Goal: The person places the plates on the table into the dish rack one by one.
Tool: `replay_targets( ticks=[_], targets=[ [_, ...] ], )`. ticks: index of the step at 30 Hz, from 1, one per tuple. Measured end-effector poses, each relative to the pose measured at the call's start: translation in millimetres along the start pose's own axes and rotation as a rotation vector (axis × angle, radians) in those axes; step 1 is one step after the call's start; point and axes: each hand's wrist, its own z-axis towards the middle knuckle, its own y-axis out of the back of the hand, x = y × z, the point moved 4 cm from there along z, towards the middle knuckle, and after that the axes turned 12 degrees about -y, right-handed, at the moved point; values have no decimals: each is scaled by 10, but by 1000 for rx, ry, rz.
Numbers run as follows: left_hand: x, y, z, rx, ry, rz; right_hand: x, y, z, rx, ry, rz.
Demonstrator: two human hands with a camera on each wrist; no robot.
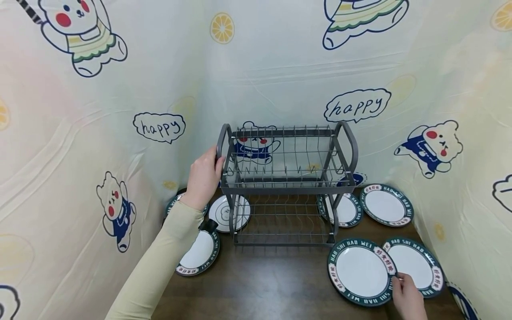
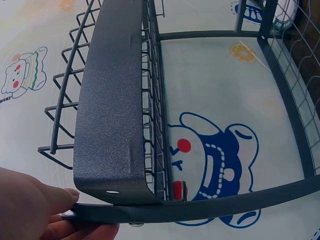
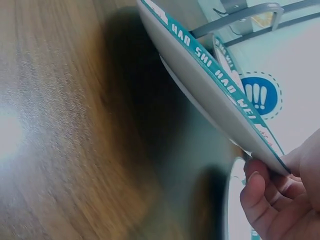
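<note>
A two-tier dark grey dish rack [image 1: 288,191] stands at the back of the table. My left hand [image 1: 205,178] grips the upright frame at its left side; the left wrist view has my thumb and fingers [image 2: 65,205] around the flat metal bar. At the front right, my right hand [image 1: 409,294] pinches the rim of a white plate [image 1: 362,272] with a green lettered border. The right wrist view has this plate [image 3: 210,85] tilted and raised off the table, thumb on one face and fingers beneath. Both rack tiers hold no plates.
Another green-rimmed plate [image 1: 414,266] lies just behind the held one. Further plates lie right of the rack [image 1: 387,205] and left of it [image 1: 198,253], with a white saucer-like plate [image 1: 224,213] by its left leg. A printed cloth [image 1: 256,80] hangs behind the wooden table [image 1: 256,284].
</note>
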Motion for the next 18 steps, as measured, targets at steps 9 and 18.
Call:
replay_targets(
  ticks=[9,18],
  targets=[
    [10,5,-4,3,8,-4,42,266,-46,-22,-36,65],
    [15,-2,-9,4,8,0,110,453,-114,20,-91,139]
  ],
)
